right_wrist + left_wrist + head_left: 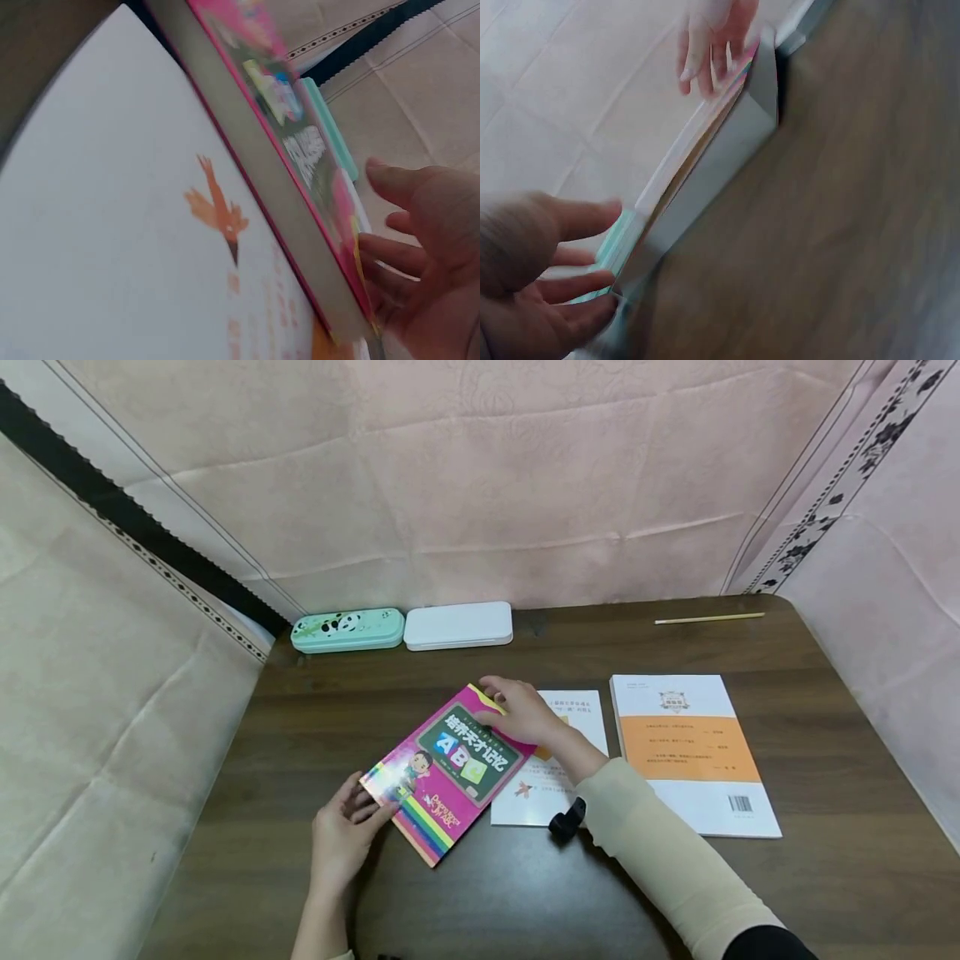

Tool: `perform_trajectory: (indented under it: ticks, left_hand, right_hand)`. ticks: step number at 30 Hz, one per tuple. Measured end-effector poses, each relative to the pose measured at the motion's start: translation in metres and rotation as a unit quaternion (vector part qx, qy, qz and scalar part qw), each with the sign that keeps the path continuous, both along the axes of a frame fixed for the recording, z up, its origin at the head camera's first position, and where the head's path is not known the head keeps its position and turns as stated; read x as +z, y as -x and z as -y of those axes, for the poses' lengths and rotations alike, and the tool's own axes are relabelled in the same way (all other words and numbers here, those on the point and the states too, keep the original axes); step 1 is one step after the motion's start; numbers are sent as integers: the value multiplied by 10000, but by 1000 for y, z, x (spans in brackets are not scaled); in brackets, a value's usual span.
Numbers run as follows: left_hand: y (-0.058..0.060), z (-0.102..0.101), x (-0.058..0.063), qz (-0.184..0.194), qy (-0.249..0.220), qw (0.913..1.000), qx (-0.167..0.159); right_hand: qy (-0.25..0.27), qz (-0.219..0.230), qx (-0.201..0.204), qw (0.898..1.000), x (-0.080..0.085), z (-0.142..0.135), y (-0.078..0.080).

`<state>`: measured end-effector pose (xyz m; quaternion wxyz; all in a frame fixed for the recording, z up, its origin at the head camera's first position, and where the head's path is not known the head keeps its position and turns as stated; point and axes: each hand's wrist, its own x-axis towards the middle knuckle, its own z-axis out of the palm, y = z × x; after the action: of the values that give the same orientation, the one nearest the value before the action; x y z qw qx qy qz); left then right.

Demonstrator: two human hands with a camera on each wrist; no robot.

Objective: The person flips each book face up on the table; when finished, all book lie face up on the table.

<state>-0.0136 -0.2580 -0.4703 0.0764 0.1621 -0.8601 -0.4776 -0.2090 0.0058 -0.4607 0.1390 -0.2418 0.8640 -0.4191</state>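
Observation:
A thick book (450,768) with a bright pink cover and coloured letter blocks lies at a slant, its upper right part overlapping a white book (525,802). My left hand (341,839) is at its lower left corner, fingertips right by the edge and thumb raised over the cover. At the upper right edge is my right hand (525,714), fingers along the border and thumb above the cover. In the right wrist view the pink book's page edges (247,169) show beside the white book, which carries an orange bird picture (217,206).
To the right lies a white book with an orange band (686,747). Along the back edge sit a mint panda pencil case (348,631), a white case (459,627) and a thin stick (708,619). Pale cloth (487,485) hangs around the brown table (255,860).

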Motion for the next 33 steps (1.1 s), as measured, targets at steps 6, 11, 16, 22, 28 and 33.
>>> perform_trajectory:
  ticks: [6,11,16,22,28,33]
  left_hand:
    - [-4,9,-2,4,1367,9844,-1105]
    - [-2,16,2,345,1475,9753,-1607]
    - [2,19,4,450,1571,9704,-1776]
    - [5,18,6,567,1559,9675,-1909]
    - [3,17,6,628,1523,9682,-1884]
    - [2,16,3,446,1594,9708,-1738]
  right_hand:
    - [-383,112,265,9989,5,-18,-6]
    - [-751,146,383,9963,9,-40,-9]
    - [-831,87,853,9929,15,-54,-12]
    - [-1173,-172,1147,9863,17,-54,-22]
    - [-1194,-195,793,9895,16,-47,-25]
    - [-970,-191,747,9923,12,-46,-22]
